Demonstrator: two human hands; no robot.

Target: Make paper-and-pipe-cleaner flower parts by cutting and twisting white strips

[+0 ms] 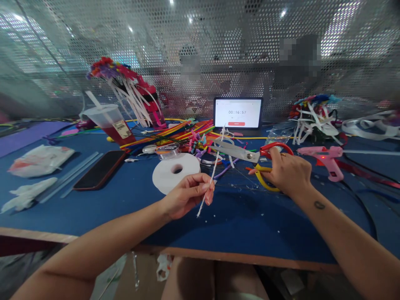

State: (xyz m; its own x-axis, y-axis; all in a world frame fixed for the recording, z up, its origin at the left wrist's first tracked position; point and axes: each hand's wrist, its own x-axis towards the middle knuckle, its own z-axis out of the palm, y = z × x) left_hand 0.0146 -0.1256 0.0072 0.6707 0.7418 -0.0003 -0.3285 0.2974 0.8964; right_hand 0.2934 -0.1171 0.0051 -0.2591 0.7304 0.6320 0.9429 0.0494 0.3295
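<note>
My left hand (189, 195) pinches a thin white twisted stem (215, 166) between thumb and fingertips. The stem slants up and away, its lower end poking out below my fingers. In my right hand (290, 171) is a pair of scissors (251, 156) with one red and one yellow handle loop. Their blades point left and reach the upper part of the stem; whether they touch it I cannot tell. A white roll (162, 171) with a hole in its middle lies flat just behind my left hand.
Colourful pipe cleaners (175, 135) are heaped behind the roll. A tablet (238, 112) showing a timer stands at the back. A pink glue gun (328, 160) lies right, a phone (100, 170) left. A drink cup (109, 121) stands near a bunch of ribbon-stemmed flowers (125, 79).
</note>
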